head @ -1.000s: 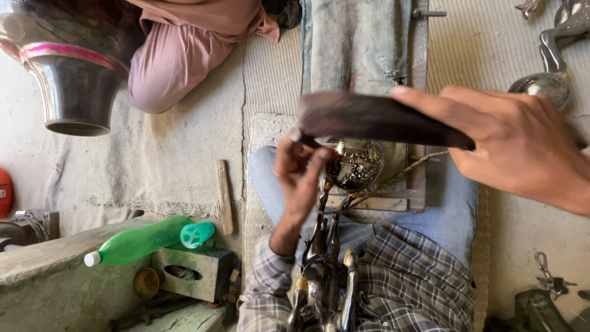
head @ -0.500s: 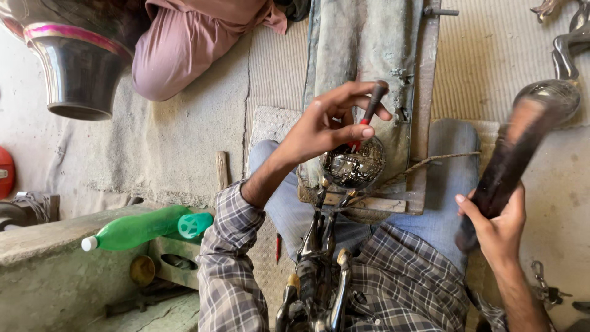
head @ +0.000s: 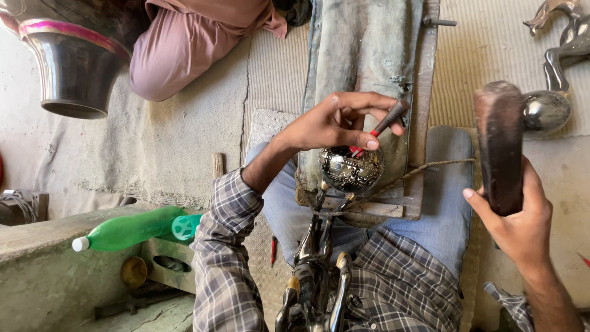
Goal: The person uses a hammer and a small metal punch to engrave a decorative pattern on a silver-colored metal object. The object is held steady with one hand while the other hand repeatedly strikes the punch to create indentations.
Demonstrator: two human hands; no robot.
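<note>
My left hand (head: 335,123) grips a thin chisel with a red band (head: 380,128), its tip set on an engraved metal ball (head: 351,168). The ball tops a dark shiny metal figure (head: 313,270) that lies across my lap and rests on a worn wooden board (head: 369,55). Off to the right, my right hand (head: 516,215) holds a dark wooden mallet (head: 499,144) upright, well away from the chisel.
A green plastic bottle (head: 132,229) lies on a stone ledge at left. A large polished metal vase (head: 67,61) stands at top left beside another person's pink-clad knee (head: 178,55). A shiny metal piece (head: 553,104) lies at the right.
My left hand has settled the chisel onto the ball. My right hand has drawn the mallet back to the right and turned it upright.
</note>
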